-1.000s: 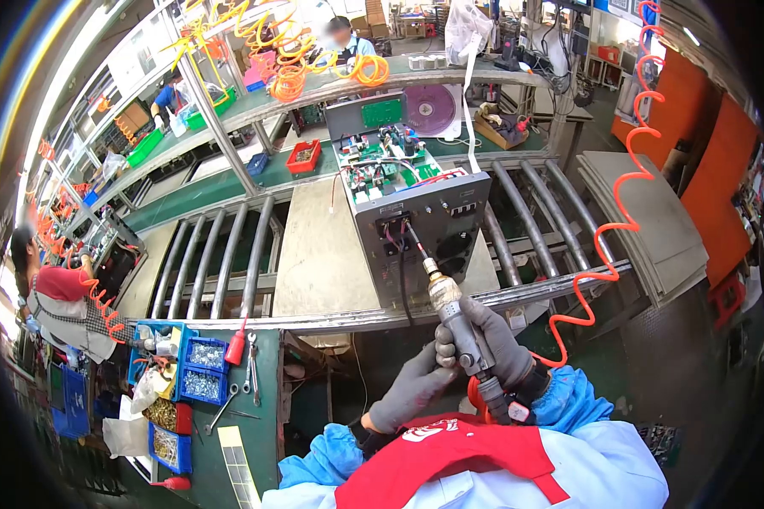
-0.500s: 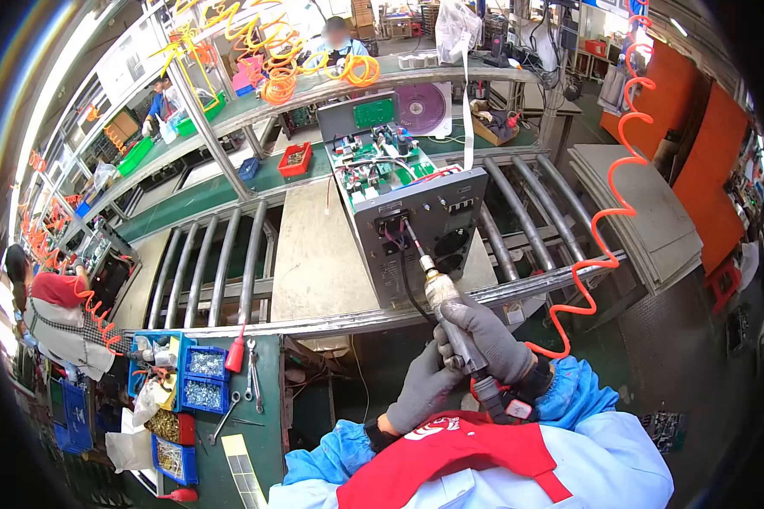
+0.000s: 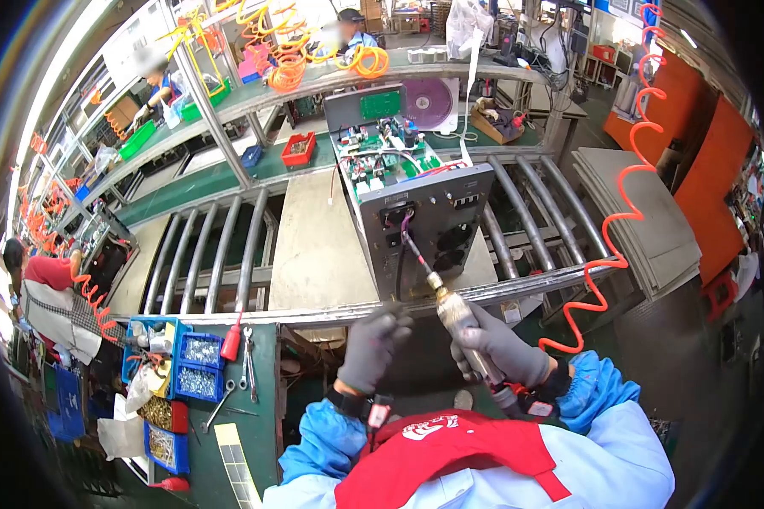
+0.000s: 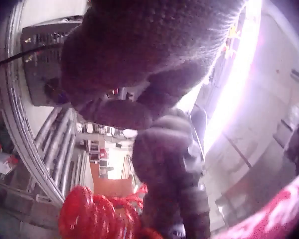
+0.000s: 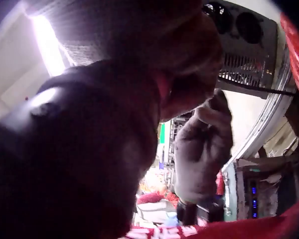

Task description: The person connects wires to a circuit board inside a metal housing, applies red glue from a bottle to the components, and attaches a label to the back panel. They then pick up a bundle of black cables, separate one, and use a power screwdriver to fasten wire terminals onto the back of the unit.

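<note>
My gloved right hand [image 3: 509, 348] grips a pneumatic screwdriver [image 3: 457, 316]. Its long bit slants up to the dark rear panel [image 3: 429, 229] of an electronics unit, overlapping the purple wires [image 3: 406, 222] by the upper socket. The left hand [image 3: 373, 343], also gloved and blurred, is off the tool, to its left, fingers curled. From the panel a black cable [image 3: 400, 276] hangs down toward the left fingertips; I cannot tell whether they hold it. In the right wrist view the left hand [image 5: 204, 149] shows beyond the dark right hand and tool. Green circuit boards [image 3: 390, 157] fill the unit's open top.
Roller conveyor [image 3: 212, 254] flanks the unit, which stands on a pale board [image 3: 314, 246]. A red coiled hose [image 3: 603, 288] hangs at right. Blue bins [image 3: 199, 365] of screws and several wrenches [image 3: 248, 365] lie at left. Other people work across the line.
The left hand has let go of the screwdriver and moved left, up toward the cable. The right hand keeps hold of the screwdriver, now slightly lower and farther right.
</note>
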Demonstrator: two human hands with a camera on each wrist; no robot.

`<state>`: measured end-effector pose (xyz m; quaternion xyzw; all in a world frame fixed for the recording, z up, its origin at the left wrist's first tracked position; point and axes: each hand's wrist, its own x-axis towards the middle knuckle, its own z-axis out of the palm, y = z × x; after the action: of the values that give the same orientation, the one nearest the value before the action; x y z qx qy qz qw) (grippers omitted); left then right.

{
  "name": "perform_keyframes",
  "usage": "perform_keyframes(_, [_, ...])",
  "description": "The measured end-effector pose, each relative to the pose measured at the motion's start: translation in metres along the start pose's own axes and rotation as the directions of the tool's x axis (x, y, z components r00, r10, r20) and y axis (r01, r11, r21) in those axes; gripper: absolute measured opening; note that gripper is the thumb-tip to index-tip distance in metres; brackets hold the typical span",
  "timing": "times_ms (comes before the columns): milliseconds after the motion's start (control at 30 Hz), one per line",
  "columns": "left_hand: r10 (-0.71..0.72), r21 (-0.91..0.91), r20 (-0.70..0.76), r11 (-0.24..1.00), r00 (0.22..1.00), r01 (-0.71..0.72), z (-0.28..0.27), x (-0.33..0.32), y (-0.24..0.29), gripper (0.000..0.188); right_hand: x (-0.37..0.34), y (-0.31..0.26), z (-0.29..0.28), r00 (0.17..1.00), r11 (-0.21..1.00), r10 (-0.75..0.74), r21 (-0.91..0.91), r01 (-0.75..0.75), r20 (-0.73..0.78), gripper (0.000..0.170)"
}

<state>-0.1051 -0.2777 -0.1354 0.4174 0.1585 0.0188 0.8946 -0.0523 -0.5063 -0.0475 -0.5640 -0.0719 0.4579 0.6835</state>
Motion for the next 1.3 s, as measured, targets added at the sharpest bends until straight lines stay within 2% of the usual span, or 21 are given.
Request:
perform_keyframes(33, [0.001,-0.013,-0.054,1.000,0.999,-0.002,-0.003,0.003,0.006,0.040,-0.005,0.006,-0.002,0.999,1.000,-0.005,-0.027,0.006,0.038,0.056])
perform_keyframes(67, [0.025,-0.009,-0.030,1.000,0.999,-0.025,-0.009,0.010,0.008,0.036,-0.010,0.010,-0.004,0.997,0.998,-0.010,-0.054,0.014,0.077,0.059])
perform_keyframes(133, [-0.017,-0.069,-0.051,0.998,0.999,0.013,0.000,0.010,0.021,0.024,-0.018,0.016,-0.007,0.993,0.993,0.067,-0.105,-0.057,0.101,0.068])
perform_keyframes(200, [-0.129,-0.114,0.007,0.985,0.992,0.128,-0.005,0.014,0.027,0.026,-0.020,0.025,-0.008,0.988,0.982,0.088,-0.178,-0.065,0.126,0.070])
perform_keyframes(233, [-0.133,-0.131,0.082,0.981,0.988,0.143,-0.001,0.012,0.031,0.030,-0.020,0.029,-0.010,0.985,0.983,0.095,-0.167,-0.070,0.145,0.071])
perform_keyframes(367, [-0.005,-0.249,0.031,0.968,0.999,0.013,-0.001,0.023,0.021,0.027,-0.022,0.036,-0.012,0.975,0.993,0.073,-0.103,-0.052,0.211,0.071])
perform_keyframes(467, [0.005,-0.204,-0.023,0.979,1.000,-0.010,0.005,0.021,0.022,0.030,-0.023,0.034,-0.014,0.970,0.995,0.077,-0.086,-0.059,0.231,0.073])
perform_keyframes(667, [0.084,-0.025,-0.016,0.996,0.996,-0.084,0.008,0.022,0.025,0.034,-0.021,0.035,-0.017,0.975,0.991,0.057,-0.134,-0.029,0.216,0.073])
perform_keyframes(767, [0.140,0.176,-0.071,0.976,0.988,-0.126,0.013,0.021,0.032,0.031,-0.020,0.034,-0.018,0.975,0.984,0.047,-0.177,-0.008,0.217,0.071])
perform_keyframes(833, [0.234,0.324,0.022,0.918,0.972,-0.228,0.005,0.028,0.034,0.025,-0.019,0.032,-0.021,0.977,0.972,0.061,-0.235,-0.011,0.206,0.067])
perform_keyframes(867, [0.274,0.391,0.076,0.876,0.959,-0.282,-0.002,0.033,0.035,0.021,-0.019,0.030,-0.024,0.963,0.978,0.122,-0.195,-0.075,0.239,0.068])
perform_keyframes(933, [0.203,0.362,0.183,0.896,0.962,-0.258,-0.017,0.043,0.040,0.016,-0.018,0.025,-0.034,0.921,0.971,0.233,-0.123,-0.204,0.312,0.069])
perform_keyframes(1000, [0.118,0.368,0.250,0.906,0.961,-0.207,-0.024,0.050,0.042,0.014,-0.019,0.036,-0.049,0.866,0.920,0.267,0.156,-0.360,0.423,0.063])
perform_keyframes(1033, [0.140,0.341,0.224,0.916,0.965,-0.212,-0.021,0.053,0.038,0.015,-0.019,0.039,-0.053,0.836,0.855,0.266,0.283,-0.435,0.480,0.061])
perform_keyframes(1133, [0.196,0.276,0.163,0.932,0.967,-0.236,-0.005,0.054,0.030,0.017,-0.021,0.035,-0.049,0.892,0.876,0.228,0.318,-0.362,0.390,0.055])
perform_keyframes(1167, [0.189,0.278,0.217,0.928,0.958,-0.246,-0.006,0.056,0.032,0.018,-0.023,0.026,-0.043,0.911,0.926,0.231,0.211,-0.314,0.343,0.054])
perform_keyframes(1233, [0.211,0.359,0.168,0.897,0.963,-0.259,0.006,0.060,0.031,0.022,-0.030,0.006,-0.028,0.944,0.975,0.220,-0.014,-0.223,0.245,0.051])
perform_keyframes(1300, [0.282,0.476,0.137,0.822,0.950,-0.313,0.021,0.061,0.027,0.026,-0.028,0.010,-0.029,0.974,0.979,0.171,-0.140,-0.150,0.146,0.054])
